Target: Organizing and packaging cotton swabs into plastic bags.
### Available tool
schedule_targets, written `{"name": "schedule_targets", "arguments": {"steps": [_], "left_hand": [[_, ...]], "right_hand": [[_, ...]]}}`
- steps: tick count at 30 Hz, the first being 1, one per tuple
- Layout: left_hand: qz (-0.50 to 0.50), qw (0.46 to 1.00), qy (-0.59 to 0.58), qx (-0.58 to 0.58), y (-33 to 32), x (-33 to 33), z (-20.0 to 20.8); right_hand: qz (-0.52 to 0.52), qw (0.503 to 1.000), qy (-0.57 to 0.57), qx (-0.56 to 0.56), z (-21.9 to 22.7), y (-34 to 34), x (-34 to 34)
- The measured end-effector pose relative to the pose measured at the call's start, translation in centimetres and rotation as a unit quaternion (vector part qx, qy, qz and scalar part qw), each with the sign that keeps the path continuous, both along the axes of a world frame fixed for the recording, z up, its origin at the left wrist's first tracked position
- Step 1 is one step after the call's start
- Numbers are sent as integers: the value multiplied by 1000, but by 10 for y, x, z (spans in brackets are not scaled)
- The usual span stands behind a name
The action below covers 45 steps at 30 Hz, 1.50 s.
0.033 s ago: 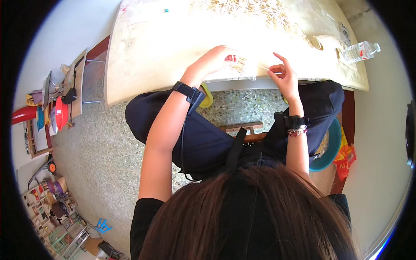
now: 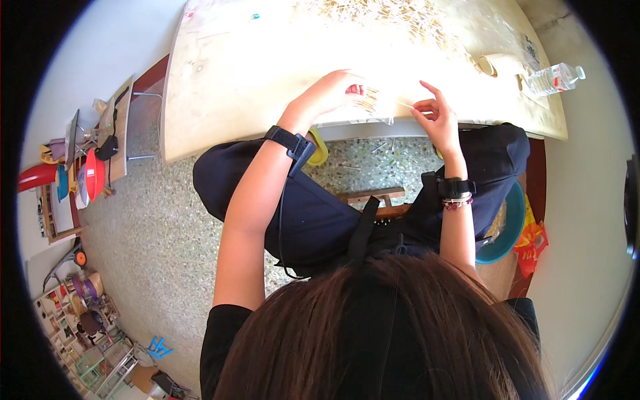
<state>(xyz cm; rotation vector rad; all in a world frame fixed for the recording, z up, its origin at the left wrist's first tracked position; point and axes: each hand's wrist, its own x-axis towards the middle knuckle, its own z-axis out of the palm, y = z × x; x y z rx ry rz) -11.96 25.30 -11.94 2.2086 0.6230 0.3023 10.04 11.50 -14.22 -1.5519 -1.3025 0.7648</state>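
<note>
My left hand (image 2: pixel 333 92) is over the table's near edge with its fingers curled in. A small bundle of thin tan sticks (image 2: pixel 367 101) sticks out from under its fingers, and the palm side is hidden. To the right, my right hand (image 2: pixel 435 119) pinches one thin pale stick (image 2: pixel 404 104) between thumb and fingers, its index finger raised. The stick points toward the bundle, with a gap between them. Beneath the hands, clear plastic (image 2: pixel 380 121) hangs at the edge of the pale wooden table (image 2: pixel 227 87).
Many loose sticks (image 2: pixel 413 23) lie scattered at the table's far side. A roll of tape (image 2: pixel 488 65) and a clear bottle (image 2: pixel 555 79) are at the right. Below stands a teal basin (image 2: pixel 508 230) beside a red-yellow bag (image 2: pixel 531 243). Some sticks (image 2: pixel 350 167) lie on the floor.
</note>
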Motion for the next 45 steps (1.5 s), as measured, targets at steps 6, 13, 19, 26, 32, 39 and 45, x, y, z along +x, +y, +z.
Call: {"name": "schedule_targets", "arguments": {"steps": [6, 13, 19, 26, 32, 39, 45], "left_hand": [[16, 1000, 11, 2, -2, -1, 5], [0, 1000, 9, 6, 3, -1, -4], [-1, 1000, 8, 8, 2, 1, 0], [29, 998, -8, -61, -6, 1, 8], [7, 997, -59, -45, -12, 3, 19], [19, 995, -57, -85, -6, 1, 4], [7, 999, -12, -49, -6, 1, 8]], "right_hand": [[13, 999, -32, -33, 8, -2, 10], [18, 999, -41, -21, 7, 5, -9], [15, 997, -72, -2, 4, 23, -28], [18, 998, 46, -26, -5, 26, -34], [59, 997, 41, -18, -10, 20, -24], [49, 998, -27, 1, 0, 17, -29], [-4, 997, -73, 14, -3, 14, -19]]}}
